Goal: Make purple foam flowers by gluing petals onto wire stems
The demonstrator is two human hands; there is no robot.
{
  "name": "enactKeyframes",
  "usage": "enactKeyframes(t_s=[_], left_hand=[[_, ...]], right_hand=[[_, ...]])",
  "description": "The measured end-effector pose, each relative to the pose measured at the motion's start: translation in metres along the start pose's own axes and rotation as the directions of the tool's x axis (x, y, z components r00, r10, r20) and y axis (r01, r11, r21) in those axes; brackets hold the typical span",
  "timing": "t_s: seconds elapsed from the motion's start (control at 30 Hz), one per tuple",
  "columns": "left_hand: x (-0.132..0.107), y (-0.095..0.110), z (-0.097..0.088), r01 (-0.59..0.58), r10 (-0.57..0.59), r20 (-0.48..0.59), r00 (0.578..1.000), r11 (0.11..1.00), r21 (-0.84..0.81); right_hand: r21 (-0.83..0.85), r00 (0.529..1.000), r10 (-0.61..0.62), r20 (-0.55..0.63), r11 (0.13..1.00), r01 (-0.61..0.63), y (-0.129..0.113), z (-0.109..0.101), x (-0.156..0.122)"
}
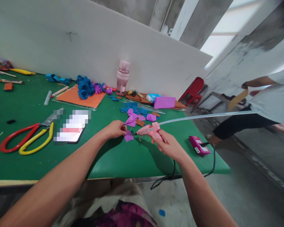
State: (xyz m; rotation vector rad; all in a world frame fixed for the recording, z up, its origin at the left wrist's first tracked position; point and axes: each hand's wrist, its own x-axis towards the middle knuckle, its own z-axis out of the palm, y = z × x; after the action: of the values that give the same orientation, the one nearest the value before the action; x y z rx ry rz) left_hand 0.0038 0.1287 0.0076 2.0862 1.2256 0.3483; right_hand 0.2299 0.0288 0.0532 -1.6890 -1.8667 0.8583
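In my right hand (167, 143) is a pink hot glue gun (149, 130), with a long clear glue stick (203, 116) running out of its back. Its dark nozzle points left, close to a small purple petal-shaped piece (128, 136). My left hand (117, 129) pinches that purple piece between thumb and fingertips. A thin strand seems to run up from the pinch. Just beyond my hands lie more purple cut pieces (151, 117), blue pieces (142, 111) and a brown piece (140, 122).
Scissors (35, 134) with red and yellow handles and a phone (73, 127) lie at left. Blue paper flowers (85, 86) rest on orange sheets (82, 99). A pink bottle (122, 77) stands behind. At right are a magenta packet (199, 146), a black cord (214, 160) and another person (272, 97).
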Motion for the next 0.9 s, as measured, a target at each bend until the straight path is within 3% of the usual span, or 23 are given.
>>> enactKeyframes(t_s=[0.23,0.43,0.53,0.63,0.8,0.9], left_hand=[[0.000,-0.003,0.001,-0.020,0.019,-0.009,1.000,0.990,-0.141],[-0.007,0.005,-0.008,0.006,0.008,0.030,1.000,0.898,-0.440],[-0.010,0.006,-0.011,0.048,-0.008,0.072,0.997,0.819,-0.571],[-0.011,0.004,-0.012,0.053,-0.006,0.076,0.997,0.770,-0.636],[-0.014,0.005,-0.018,0.005,0.000,0.008,1.000,0.791,-0.612],[-0.015,0.007,-0.023,-0.061,0.014,-0.096,0.995,0.857,-0.511]], right_hand=[[0.480,0.997,0.070,0.045,0.873,-0.082,0.011,-0.015,-0.002],[0.569,0.983,0.177,0.043,0.805,-0.170,0.049,-0.020,0.018],[0.474,0.962,0.269,-0.041,0.853,-0.218,0.068,-0.014,0.033],[0.204,0.947,0.292,-0.137,0.943,-0.261,0.079,-0.005,0.041],[-0.238,0.960,0.140,-0.242,0.951,-0.198,0.073,-0.005,0.035],[-0.399,0.921,0.059,-0.384,0.889,-0.223,0.052,-0.011,0.033]])
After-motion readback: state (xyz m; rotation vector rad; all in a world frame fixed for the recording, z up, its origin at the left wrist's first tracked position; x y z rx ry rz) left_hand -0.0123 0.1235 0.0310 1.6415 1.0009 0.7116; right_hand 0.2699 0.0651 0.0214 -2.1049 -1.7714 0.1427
